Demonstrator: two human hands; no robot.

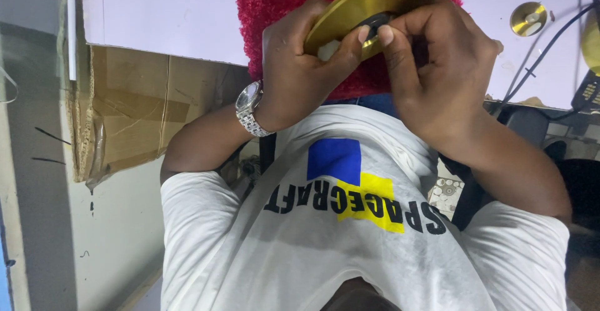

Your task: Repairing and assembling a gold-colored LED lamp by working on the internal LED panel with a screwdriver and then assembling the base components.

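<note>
My left hand [299, 67], with a silver watch [249, 108] on its wrist, grips a round gold-coloured disc [369, 1] by its lower edge, thumb on the face. My right hand [437, 67] meets it from the right. Its thumb and forefinger pinch a small black part [377, 22] at the middle of the disc. A bit of white material [328, 50] shows under the left thumb. Both hands hover over a red fuzzy cloth [275, 5] on a white tabletop [162, 11]. My white printed shirt [350, 248] fills the lower part of the view.
A second small gold disc [529, 18] lies on the white top at the upper right, beside black cables [540, 55] and a dark device [587, 89]. A flattened cardboard box [131, 111] leans under the table edge at the left, over a grey floor [37, 192].
</note>
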